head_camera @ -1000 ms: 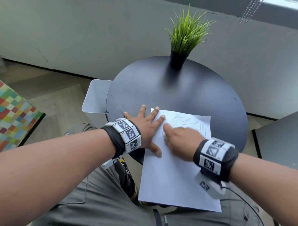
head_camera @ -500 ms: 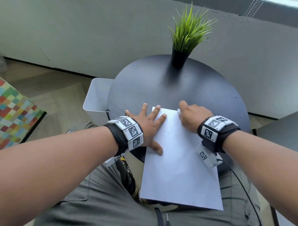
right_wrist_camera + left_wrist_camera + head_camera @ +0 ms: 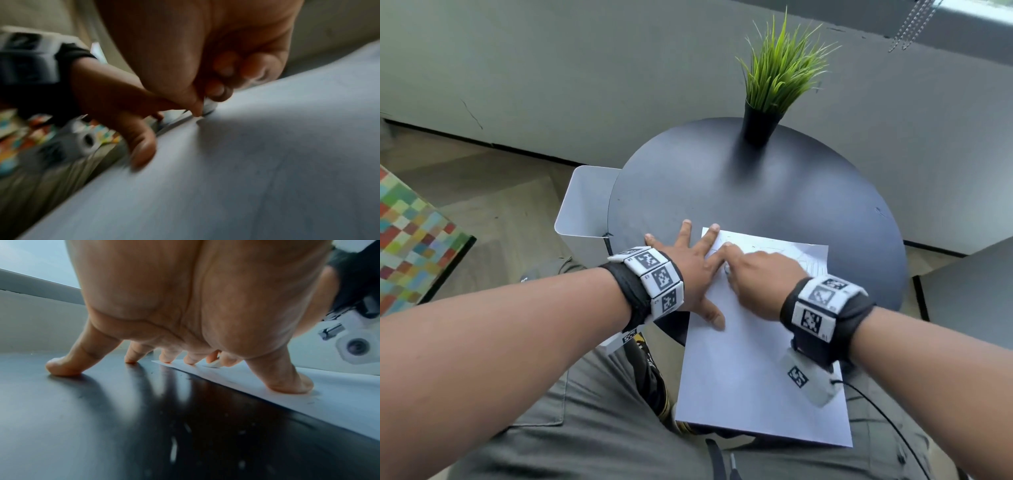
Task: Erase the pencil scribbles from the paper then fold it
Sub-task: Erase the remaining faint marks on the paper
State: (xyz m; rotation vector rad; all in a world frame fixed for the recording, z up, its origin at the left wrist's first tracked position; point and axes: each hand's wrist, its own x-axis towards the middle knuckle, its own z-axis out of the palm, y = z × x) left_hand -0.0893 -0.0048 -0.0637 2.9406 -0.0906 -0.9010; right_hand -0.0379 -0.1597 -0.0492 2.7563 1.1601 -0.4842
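Observation:
A white sheet of paper (image 3: 756,377) lies on the round black table (image 3: 774,198), its near half hanging over the table's front edge. Faint pencil scribbles (image 3: 801,255) mark its far end. My left hand (image 3: 688,267) lies flat with fingers spread, thumb and two fingertips pressing the paper's (image 3: 339,395) left edge, the others on the table (image 3: 102,418). My right hand (image 3: 753,277) pinches a small white eraser (image 3: 209,104) against the paper (image 3: 267,162) near the far left corner, right beside the left fingers. The eraser (image 3: 212,364) shows behind the left fingertips.
A potted green grass plant (image 3: 777,78) stands at the table's far edge. A white bin (image 3: 582,205) sits left of the table. A colourful checkered surface (image 3: 410,240) is at far left, and a dark surface (image 3: 969,294) at right.
My right hand swept from the paper's far edge back to the left and nearer, now beside the left fingers. The left hand stayed pressed in place.

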